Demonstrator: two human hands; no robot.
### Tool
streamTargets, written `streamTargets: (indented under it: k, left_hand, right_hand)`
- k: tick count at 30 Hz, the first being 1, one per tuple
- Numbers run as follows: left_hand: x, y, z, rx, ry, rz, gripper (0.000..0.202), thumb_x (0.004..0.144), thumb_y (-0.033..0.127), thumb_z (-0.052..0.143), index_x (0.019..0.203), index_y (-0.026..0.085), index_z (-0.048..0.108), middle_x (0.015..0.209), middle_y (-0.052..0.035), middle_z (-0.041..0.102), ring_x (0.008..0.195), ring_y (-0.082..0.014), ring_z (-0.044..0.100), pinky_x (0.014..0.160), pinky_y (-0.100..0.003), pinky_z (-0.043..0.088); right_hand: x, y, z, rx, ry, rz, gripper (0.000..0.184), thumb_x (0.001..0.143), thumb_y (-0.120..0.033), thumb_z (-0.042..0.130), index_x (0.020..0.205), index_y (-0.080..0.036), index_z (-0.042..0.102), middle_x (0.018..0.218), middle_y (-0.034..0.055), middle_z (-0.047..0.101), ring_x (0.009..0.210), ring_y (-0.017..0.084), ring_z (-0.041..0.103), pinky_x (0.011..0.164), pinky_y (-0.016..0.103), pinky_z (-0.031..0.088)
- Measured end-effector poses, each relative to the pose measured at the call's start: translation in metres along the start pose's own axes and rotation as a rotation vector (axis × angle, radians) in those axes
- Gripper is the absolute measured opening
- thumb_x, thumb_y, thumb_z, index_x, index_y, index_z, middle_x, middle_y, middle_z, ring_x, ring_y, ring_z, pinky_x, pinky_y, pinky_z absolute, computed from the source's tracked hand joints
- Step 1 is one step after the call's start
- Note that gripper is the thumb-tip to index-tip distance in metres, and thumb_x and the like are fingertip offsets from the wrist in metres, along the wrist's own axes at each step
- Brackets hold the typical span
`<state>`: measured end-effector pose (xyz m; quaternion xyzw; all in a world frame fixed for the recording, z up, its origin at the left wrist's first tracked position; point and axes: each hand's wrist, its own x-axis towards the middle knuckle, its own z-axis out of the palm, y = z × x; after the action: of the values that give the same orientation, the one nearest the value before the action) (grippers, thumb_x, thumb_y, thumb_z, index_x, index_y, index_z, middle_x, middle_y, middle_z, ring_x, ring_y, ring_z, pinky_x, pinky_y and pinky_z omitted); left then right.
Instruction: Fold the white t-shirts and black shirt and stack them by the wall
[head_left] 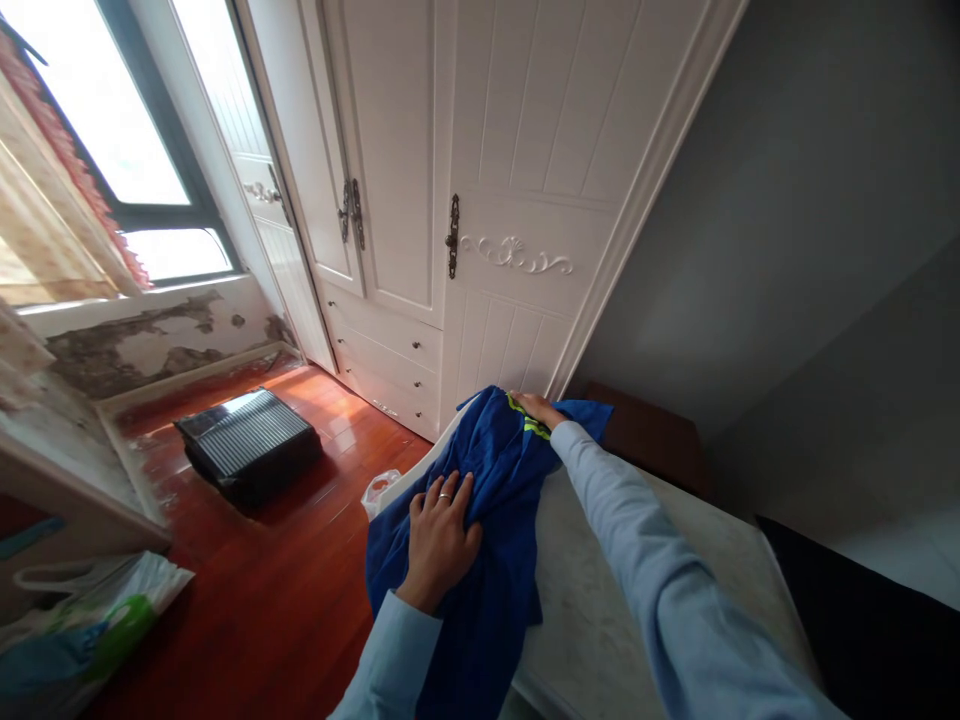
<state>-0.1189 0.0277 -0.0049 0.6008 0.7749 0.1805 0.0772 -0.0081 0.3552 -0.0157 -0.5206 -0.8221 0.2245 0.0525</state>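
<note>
A blue garment (495,480) with neon yellow stripes is spread, wrinkled, over a pale table-like surface (592,590), and its lower part hangs toward me. My left hand (442,535), with a ring on one finger, lies open and palm down on the middle of the cloth. Farther off, my right hand (538,408) rests on the garment beside the yellow stripes. Its fingers reach leftward over the fabric and look stretched out, though the tips are small and partly hidden. Some blue cloth shows beyond my right wrist.
A white wardrobe (517,120) stands behind the surface. On the red floor (300,560) are a black ribbed case (251,440) and a plastic bag (97,620). A small clear bag (379,490) is at the surface's left edge. A brown box-like piece (652,435) stands behind, right.
</note>
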Motion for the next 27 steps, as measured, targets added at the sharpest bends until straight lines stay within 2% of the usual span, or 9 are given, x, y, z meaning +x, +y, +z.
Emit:
streamTargets:
  k: [4,7,13,15,17,19,21,24,27]
  left_hand:
    - [0.0,-0.001,0.003,0.025,0.023,-0.008,0.068,0.086,0.024,0.052,0.154,0.025,0.046,0.158,-0.0085,0.045,0.146,-0.0324,0.039,0.113,-0.051,0.032]
    - [0.001,0.001,0.002,0.061,0.025,-0.006,0.066,0.088,0.024,0.052,0.153,0.025,0.048,0.158,-0.0089,0.046,0.145,-0.0326,0.04,0.111,-0.05,0.035]
    - [0.002,0.0,0.001,0.104,0.036,0.012,0.062,0.092,0.025,0.047,0.154,0.022,0.046,0.157,-0.0097,0.047,0.144,-0.0307,0.043,0.112,-0.047,0.038]
    - [0.002,-0.002,0.002,0.111,0.037,0.022,0.062,0.093,0.027,0.047,0.154,0.02,0.046,0.158,-0.0114,0.046,0.144,-0.031,0.043,0.112,-0.048,0.038]
    - [0.002,-0.002,0.002,0.121,0.026,0.028,0.063,0.093,0.03,0.047,0.155,0.017,0.044,0.158,-0.0131,0.044,0.146,-0.033,0.039,0.115,-0.05,0.036]
    - [-0.001,0.005,-0.001,0.129,0.029,0.0,0.064,0.095,0.034,0.044,0.154,0.011,0.043,0.159,-0.0171,0.042,0.149,-0.0389,0.032,0.117,-0.057,0.031]
    - [-0.007,0.021,-0.005,0.105,0.071,-0.057,0.066,0.096,0.039,0.04,0.153,0.004,0.041,0.158,-0.0248,0.04,0.149,-0.0467,0.027,0.115,-0.065,0.028]
    - [-0.026,0.064,-0.005,-0.011,0.164,-0.049,0.071,0.098,0.046,0.036,0.151,-0.001,0.037,0.154,-0.0313,0.039,0.149,-0.0508,0.023,0.112,-0.071,0.028]
    - [-0.055,0.122,0.016,-0.176,0.145,0.157,0.068,0.096,0.046,0.039,0.151,0.005,0.04,0.157,-0.0261,0.039,0.152,-0.0434,0.023,0.118,-0.064,0.027]
  right_hand:
    - [-0.003,0.01,0.001,0.033,0.115,0.019,0.059,0.107,-0.051,0.028,0.119,-0.013,0.071,0.124,0.015,0.072,0.117,0.023,0.066,0.097,0.029,0.048]
    - [-0.019,0.009,0.0,0.069,0.254,-0.012,0.052,0.109,-0.036,0.02,0.134,-0.016,0.061,0.137,0.0115,0.065,0.127,0.017,0.06,0.104,0.026,0.043]
    - [-0.094,0.023,-0.014,0.111,0.382,-0.155,0.045,0.106,-0.034,0.034,0.144,-0.019,0.053,0.15,0.0078,0.055,0.141,0.013,0.046,0.118,0.024,0.031]
    - [-0.138,0.046,-0.023,0.121,0.319,-0.272,0.047,0.104,-0.037,0.043,0.146,-0.018,0.051,0.152,0.0087,0.053,0.143,0.015,0.045,0.12,0.027,0.031]
    - [-0.193,0.08,-0.036,0.116,0.163,-0.355,0.057,0.098,-0.042,0.055,0.148,-0.016,0.051,0.154,0.0116,0.05,0.144,0.021,0.044,0.122,0.034,0.031]
    - [-0.255,0.123,-0.053,0.113,-0.008,-0.296,0.065,0.089,-0.046,0.068,0.145,-0.018,0.055,0.155,0.0118,0.05,0.145,0.026,0.044,0.123,0.04,0.03]
    - [-0.322,0.17,-0.072,0.154,-0.041,-0.125,0.061,0.082,-0.046,0.075,0.137,-0.022,0.064,0.152,0.01,0.053,0.143,0.029,0.047,0.123,0.044,0.03]
    - [-0.422,0.242,-0.099,0.234,0.298,0.193,0.045,0.081,-0.037,0.074,0.124,-0.022,0.071,0.142,0.0109,0.062,0.136,0.03,0.054,0.122,0.048,0.033]
    - [-0.512,0.302,-0.111,0.152,0.687,0.573,0.036,0.076,-0.024,0.074,0.112,-0.018,0.073,0.135,0.0166,0.066,0.135,0.033,0.055,0.121,0.049,0.033]
